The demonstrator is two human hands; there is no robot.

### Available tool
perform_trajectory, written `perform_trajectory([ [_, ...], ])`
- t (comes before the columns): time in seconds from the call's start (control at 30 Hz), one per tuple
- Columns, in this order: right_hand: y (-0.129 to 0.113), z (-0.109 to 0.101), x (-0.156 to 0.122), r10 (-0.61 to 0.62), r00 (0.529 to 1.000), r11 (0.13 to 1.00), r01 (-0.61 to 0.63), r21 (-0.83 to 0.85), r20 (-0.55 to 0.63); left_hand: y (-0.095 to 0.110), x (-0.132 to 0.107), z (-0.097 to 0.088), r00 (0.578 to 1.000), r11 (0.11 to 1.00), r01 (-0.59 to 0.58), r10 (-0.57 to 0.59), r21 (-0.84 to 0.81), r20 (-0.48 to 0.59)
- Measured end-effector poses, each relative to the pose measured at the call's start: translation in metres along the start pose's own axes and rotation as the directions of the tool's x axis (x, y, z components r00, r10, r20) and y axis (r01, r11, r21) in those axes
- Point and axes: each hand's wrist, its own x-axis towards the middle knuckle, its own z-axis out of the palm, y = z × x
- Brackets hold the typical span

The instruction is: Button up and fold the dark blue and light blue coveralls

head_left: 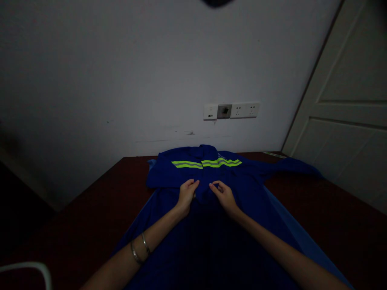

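A blue work jacket (256, 189) with a yellow-green reflective stripe (205, 163) across the chest lies spread on a dark brown table (90, 217). My left hand (186, 194) and my right hand (223, 195) rest side by side on the middle of the jacket's front, just below the stripe. Each hand has its fingers curled and pinching the blue fabric near the front opening. Two thin bracelets (139, 249) circle my left wrist. One sleeve (290, 166) stretches out to the right.
A grey wall stands behind the table with a row of white sockets (232, 110). A white panelled door (347, 121) is at the right. A curved white edge (36, 269) shows at the bottom left. The room is dim.
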Motion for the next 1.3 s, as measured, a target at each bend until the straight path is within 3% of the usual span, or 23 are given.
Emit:
perform_trajectory([
  [0.13, 0.001, -0.003, 0.002, 0.12, 0.985, 0.98, -0.138, 0.145, 0.125, -0.007, -0.004, 0.002, 1.0, 1.0, -0.001, 0.0, 0.009, 0.009],
  [0.27, 0.001, -0.005, 0.002, 0.147, 0.975, 0.974, -0.172, 0.144, 0.169, -0.013, -0.003, 0.0, 0.999, 1.0, 0.005, -0.005, -0.016, 0.041],
  [0.8, 0.001, -0.009, 0.006, -0.03, 0.987, 0.999, 0.024, 0.04, 0.161, -0.016, 0.006, -0.007, 0.997, 0.998, -0.061, 0.06, 0.012, 0.051],
  [0.93, 0.003, -0.009, 0.006, -0.075, 0.982, 0.997, 0.071, 0.029, 0.171, -0.014, 0.003, -0.006, 0.99, 0.997, -0.076, 0.075, 0.003, 0.123],
  [1.1, 0.006, -0.008, 0.005, -0.233, 0.963, 0.966, 0.246, -0.085, 0.133, -0.014, 0.004, -0.005, 0.976, 0.999, -0.051, 0.047, 0.013, 0.212],
  [1.3, 0.016, -0.005, 0.007, -0.245, 0.961, 0.962, 0.257, -0.088, 0.126, -0.017, 0.007, -0.006, 0.987, 0.981, -0.133, 0.119, 0.141, 0.105],
])
